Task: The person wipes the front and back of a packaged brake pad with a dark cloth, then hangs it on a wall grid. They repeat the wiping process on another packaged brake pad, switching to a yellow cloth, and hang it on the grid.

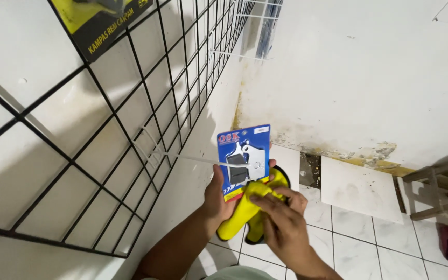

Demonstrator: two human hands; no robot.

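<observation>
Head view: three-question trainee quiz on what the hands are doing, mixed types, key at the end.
1. True or false: the left hand holds the blue blister pack upright.
2. What does the right hand press against the pack's lower part? A) yellow cloth B) metal brush C) sponge
3. On which side of the picture does the black wire grid panel hang?

Key
1. True; the fingers grip its left edge.
2. A, the yellow cloth.
3. The left, against the white wall, with a white hook reaching toward the pack.
</observation>
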